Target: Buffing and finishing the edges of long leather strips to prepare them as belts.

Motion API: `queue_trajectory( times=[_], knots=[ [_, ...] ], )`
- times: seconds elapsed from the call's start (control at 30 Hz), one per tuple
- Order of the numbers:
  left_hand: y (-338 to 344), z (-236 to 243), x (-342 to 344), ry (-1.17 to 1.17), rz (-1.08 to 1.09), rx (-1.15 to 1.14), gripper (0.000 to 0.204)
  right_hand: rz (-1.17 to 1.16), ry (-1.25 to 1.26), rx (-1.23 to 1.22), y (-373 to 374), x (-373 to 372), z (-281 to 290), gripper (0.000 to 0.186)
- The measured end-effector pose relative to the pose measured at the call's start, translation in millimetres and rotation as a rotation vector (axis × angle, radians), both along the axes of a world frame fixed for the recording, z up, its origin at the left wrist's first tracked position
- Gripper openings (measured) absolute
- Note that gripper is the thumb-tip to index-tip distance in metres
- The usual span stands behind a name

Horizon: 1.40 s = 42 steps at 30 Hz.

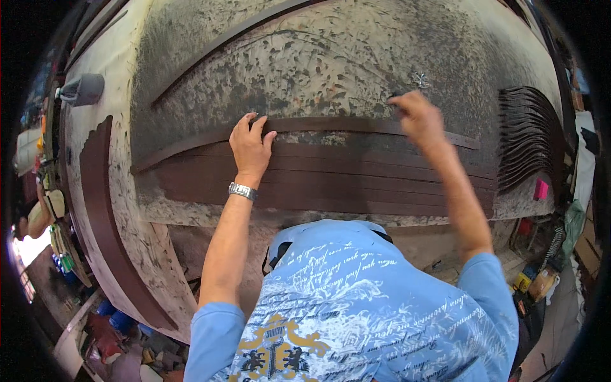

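A long, narrow dark brown strip (331, 124) lies in a shallow arc across the stained table. My left hand (251, 149), with a metal watch on its wrist, is bent over this strip, its fingertips at the far edge and its thumb apart on the near side. Something small and dark shows at those fingertips, too little of it to name. Farther right, my right hand (420, 121) is closed and blurred by motion just above the strip. A dark bit shows at its fingertips; what it is stays unclear. Several wide brown strips (331, 181) lie side by side nearer me.
Another brown strip (235, 35) curves across the far side, and one (105, 204) lies at the left. Small silvery pieces (420, 79) sit beyond my right hand. At the right are stacked wavy brown strips (525, 140) and a pink block (541, 189). A grey jug (86, 89) stands far left.
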<state>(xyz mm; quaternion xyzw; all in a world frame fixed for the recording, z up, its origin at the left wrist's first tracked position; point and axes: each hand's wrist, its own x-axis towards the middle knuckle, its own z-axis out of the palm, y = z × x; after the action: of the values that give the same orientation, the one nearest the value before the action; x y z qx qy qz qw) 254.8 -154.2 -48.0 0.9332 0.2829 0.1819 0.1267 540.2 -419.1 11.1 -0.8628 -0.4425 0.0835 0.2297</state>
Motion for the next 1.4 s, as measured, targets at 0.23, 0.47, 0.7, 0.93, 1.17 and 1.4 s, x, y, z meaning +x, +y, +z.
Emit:
queue_trajectory(
  times=[0.23, 0.47, 0.7, 0.93, 1.17, 1.4],
  knots=[
    [-71, 4, 24, 0.003, -0.147, -0.124, 0.042, 0.036, 0.033, 0.228, 61, -100, -57, 0.029],
    [-83, -14, 18, 0.093, -0.089, -0.06, 0.045, 0.146, -0.085, 0.017, 53, -106, -64, 0.042],
    [-81, -20, 16, 0.084, -0.064, -0.025, 0.044, 0.221, -0.097, 0.071, 69, -111, -63, 0.042],
    [-80, -18, 19, 0.1, -0.089, -0.034, 0.045, 0.198, -0.099, 0.128, 80, -109, -69, 0.041],
    [-78, -19, 21, 0.101, -0.086, -0.035, 0.043, 0.182, -0.051, 0.111, 85, -110, -72, 0.042],
    [-82, -17, 19, 0.1, -0.087, -0.034, 0.043, 0.154, -0.014, 0.092, 89, -114, -67, 0.04]
  ],
)
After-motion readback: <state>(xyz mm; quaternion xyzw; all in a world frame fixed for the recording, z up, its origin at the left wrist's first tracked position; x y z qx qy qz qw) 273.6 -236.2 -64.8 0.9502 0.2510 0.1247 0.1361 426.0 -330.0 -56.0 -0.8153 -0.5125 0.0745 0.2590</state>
